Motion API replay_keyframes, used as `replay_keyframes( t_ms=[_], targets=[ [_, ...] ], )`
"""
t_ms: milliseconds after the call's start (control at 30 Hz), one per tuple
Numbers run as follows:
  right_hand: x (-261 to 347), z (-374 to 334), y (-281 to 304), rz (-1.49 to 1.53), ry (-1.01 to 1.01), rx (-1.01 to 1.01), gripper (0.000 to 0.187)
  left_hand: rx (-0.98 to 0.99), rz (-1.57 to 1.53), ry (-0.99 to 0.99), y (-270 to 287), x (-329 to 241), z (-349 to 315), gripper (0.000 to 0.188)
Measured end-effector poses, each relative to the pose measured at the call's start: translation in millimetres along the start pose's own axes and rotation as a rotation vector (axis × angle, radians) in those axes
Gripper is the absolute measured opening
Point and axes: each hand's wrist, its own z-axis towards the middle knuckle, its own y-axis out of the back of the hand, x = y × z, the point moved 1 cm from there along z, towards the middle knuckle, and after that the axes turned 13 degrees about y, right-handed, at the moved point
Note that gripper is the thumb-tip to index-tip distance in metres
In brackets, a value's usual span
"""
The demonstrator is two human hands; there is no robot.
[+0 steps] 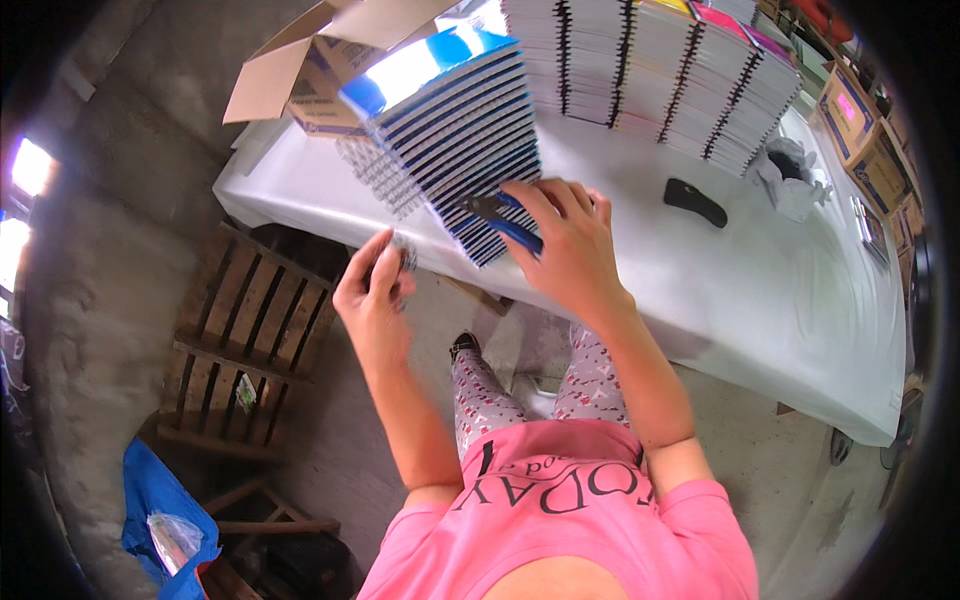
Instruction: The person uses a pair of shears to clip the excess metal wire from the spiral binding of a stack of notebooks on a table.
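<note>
Right hand [580,245] grips blue-handled pliers [520,236] | left hand [370,285] curled, grasp unclear | blue-covered notebook stack [470,150], white table's [780,290] near edge | likely binding work; next wants steady aim

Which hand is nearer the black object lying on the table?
Right. The right hand is left of the black object; the left hand is much farther left.
</note>
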Motion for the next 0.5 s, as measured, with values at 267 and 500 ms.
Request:
replay_keyframes(
  t_ms=[267,500],
  targets=[
    [-128,-164,102,-0.217,-0.391,0.043,0.048,0.594,-0.48,0.938,-133,83,-57,0.034],
    [-202,-277,192,-0.466,-0.858,-0.068,0.044,1.006,-0.237,0.843,-404,98,-49,0.027]
  ],
)
